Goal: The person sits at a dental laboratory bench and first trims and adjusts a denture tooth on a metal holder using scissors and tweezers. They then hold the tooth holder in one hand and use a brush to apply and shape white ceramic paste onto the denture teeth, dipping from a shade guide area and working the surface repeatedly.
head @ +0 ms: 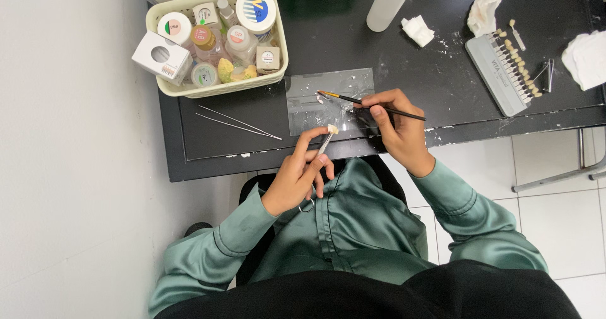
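Note:
My left hand (300, 174) grips a metal clamp tool (323, 146) whose tip holds a small cream tooth piece (332, 129), just in front of the table edge. My right hand (394, 126) pinches a thin black brush (369, 104). Its orange tip rests on a clear glass slab (309, 101) next to small white dabs of paste. The two hands are a few centimetres apart, over the slab's near edge.
A cream basket (281, 54) full of jars and small boxes stands at the back left. Long metal tweezers (240, 123) lie left of the slab. A white squeeze bottle (389, 2), crumpled tissues (418, 30) and a grey tooth shade guide (505, 73) sit to the right on the black table (442, 73).

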`<state>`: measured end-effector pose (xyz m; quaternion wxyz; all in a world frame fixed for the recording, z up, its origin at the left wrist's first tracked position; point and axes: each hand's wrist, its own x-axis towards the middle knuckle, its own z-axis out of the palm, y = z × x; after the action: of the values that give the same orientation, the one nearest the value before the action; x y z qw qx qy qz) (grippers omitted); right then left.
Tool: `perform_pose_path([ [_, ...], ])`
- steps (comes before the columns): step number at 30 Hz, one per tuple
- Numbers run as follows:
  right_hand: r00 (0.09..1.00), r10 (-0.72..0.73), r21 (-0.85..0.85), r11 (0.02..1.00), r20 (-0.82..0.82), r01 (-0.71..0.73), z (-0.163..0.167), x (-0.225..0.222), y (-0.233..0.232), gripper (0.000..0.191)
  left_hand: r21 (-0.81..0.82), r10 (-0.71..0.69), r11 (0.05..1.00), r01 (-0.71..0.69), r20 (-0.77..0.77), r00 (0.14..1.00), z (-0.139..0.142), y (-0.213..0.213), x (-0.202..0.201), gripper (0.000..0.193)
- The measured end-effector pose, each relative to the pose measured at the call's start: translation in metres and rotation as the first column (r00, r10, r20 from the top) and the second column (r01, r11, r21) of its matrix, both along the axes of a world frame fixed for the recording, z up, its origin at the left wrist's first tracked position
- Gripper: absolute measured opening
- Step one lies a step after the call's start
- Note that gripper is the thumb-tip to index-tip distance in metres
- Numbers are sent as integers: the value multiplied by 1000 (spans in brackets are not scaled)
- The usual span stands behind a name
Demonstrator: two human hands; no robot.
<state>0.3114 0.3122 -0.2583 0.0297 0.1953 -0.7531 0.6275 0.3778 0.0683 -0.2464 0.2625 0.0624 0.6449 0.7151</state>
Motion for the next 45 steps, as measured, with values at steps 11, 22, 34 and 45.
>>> perform_pose_path([
  [11,985,-6,168,985,-171,35,8,1,-2,14,5,3,1000,-3,-17,1000,-1,0,1,47],
  [22,997,6,-21,1000,-73,-8,-1,4,4,16,-6,-3,1000,3,-21,1000,-2,0,1,47],
  [34,994,-4,113,993,-110,17,7,3,0,15,-14,-1,1000,1,-6,1000,1,1,0,47],
  [45,995,-18,85,996,-103,27,-2,3,3,18,3,0,1000,0,-14,1000,-1,1,1,47],
])
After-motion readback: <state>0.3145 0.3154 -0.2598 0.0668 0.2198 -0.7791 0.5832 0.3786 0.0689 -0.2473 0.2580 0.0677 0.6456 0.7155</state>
